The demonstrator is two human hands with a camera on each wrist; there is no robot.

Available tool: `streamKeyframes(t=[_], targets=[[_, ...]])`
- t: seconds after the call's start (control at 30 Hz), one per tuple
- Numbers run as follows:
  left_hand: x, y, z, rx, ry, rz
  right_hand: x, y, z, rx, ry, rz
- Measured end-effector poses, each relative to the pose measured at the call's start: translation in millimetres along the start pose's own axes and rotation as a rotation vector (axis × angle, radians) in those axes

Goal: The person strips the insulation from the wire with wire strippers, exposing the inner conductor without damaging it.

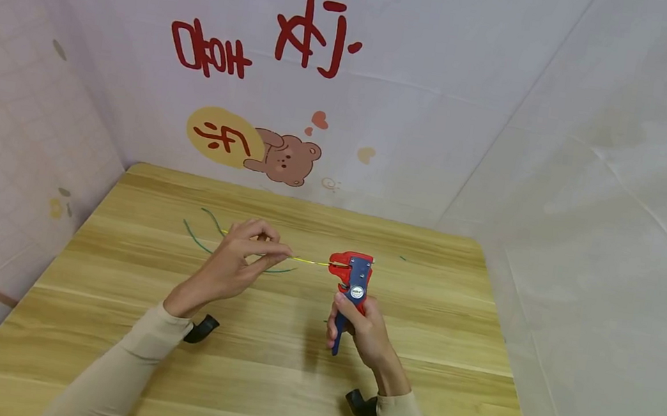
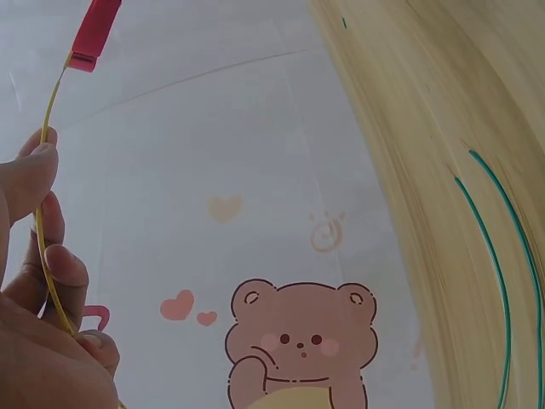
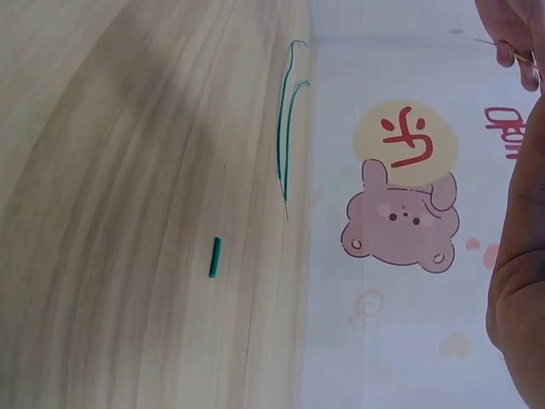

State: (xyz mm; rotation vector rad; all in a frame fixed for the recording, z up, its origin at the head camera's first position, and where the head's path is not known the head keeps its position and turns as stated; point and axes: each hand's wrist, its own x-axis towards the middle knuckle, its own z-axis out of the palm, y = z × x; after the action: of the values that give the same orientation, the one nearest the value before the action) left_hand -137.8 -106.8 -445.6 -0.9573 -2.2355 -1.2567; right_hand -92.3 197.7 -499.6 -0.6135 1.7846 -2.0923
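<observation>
A yellow wire (image 1: 306, 261) runs between the two hands above the wooden table. My left hand (image 1: 241, 259) pinches it between thumb and fingers. In the left wrist view the yellow wire (image 2: 44, 230) passes along the fingers of the left hand (image 2: 43, 281) up to the red tip of a wire stripper (image 2: 92, 34). My right hand (image 1: 365, 328) grips the blue handle of this red and blue wire stripper (image 1: 357, 271), its head pointing left. The wire's far end meets the stripper's jaws. In the right wrist view the stripper is out of frame.
Green wires (image 1: 197, 238) lie on the table (image 1: 260, 381) behind and beside the left hand. A short green piece (image 3: 215, 257) lies farther right, towards the back edge. A printed cloth wall (image 1: 410, 106) with a bear and red characters stands behind the table.
</observation>
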Motion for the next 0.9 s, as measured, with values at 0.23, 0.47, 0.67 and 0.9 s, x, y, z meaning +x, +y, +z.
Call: streamKeyframes(t=[0.23, 0.47, 0.67, 0.9], targets=[[2.2, 4.6, 1.7, 0.014, -0.017, -0.027, 1.2, 1.9, 1.1, -0.005, -0.027, -0.009], [3.1, 6.8, 1.8, 0.030, -0.022, -0.030, 0.5, 3.2, 2.3, -0.017, -0.024, -0.010], [3.2, 6.7, 1.7, 0.032, -0.021, -0.028, 0.6, 3.1, 2.1, -0.008, -0.023, -0.010], [2.6, 5.2, 0.5, 0.032, -0.011, -0.021, -1.0, 1.3, 0.5, -0.010, -0.005, 0.001]])
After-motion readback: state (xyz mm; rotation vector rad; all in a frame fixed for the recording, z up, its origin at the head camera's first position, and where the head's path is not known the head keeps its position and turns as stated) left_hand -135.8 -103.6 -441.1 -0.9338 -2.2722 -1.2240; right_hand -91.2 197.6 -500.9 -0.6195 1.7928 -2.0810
